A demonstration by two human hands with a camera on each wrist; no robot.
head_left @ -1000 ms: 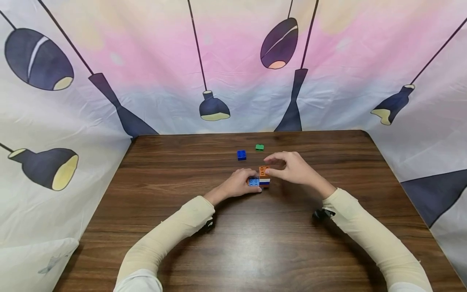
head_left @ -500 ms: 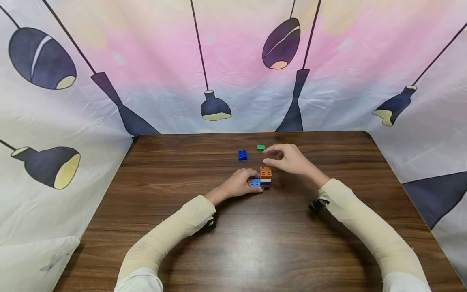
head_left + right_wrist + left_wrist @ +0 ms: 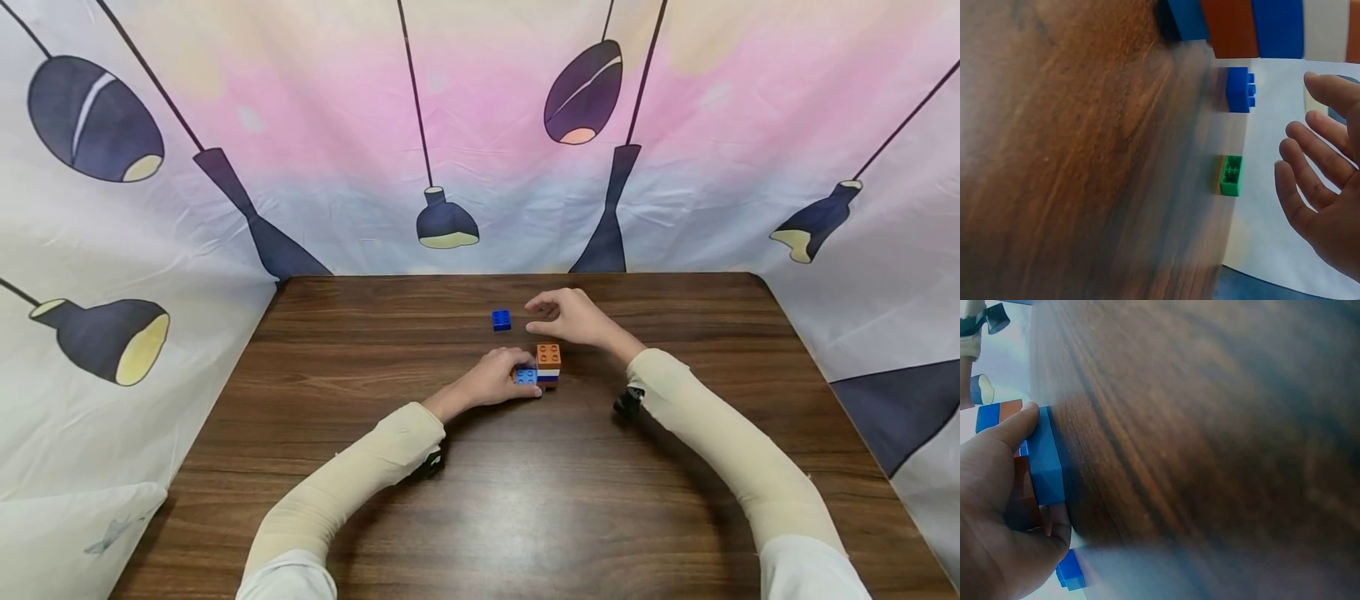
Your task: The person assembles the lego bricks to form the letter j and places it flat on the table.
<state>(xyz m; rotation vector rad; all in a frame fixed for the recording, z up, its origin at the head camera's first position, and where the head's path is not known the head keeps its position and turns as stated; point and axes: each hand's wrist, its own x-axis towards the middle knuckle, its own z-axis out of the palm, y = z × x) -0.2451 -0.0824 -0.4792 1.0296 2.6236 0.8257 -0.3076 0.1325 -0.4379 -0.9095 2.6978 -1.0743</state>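
Observation:
My left hand [image 3: 491, 379] grips the low left part of a toy brick build, thumb on the near side and fingers on the far side. A light blue brick [image 3: 526, 377] shows between them. To its right rises a taller stack [image 3: 548, 367] with orange on top, then white and blue layers. Behind the stack, my right hand [image 3: 573, 318] hovers with fingers loosely bent and nothing in them. Left of its fingertips lies a loose blue brick [image 3: 501, 320]. A small green brick [image 3: 1231, 175] rests on the table in the right wrist view; the right hand hides it in the head view.
Everything stands on a brown wood-grain table [image 3: 510, 500]. Its far edge meets a pastel curtain [image 3: 337, 167] printed with dark lamps, which also hangs along both sides.
My right hand has left the top of the stack and moved back and leftward, covering the green brick in the head view. The left hand keeps its hold on the bricks.

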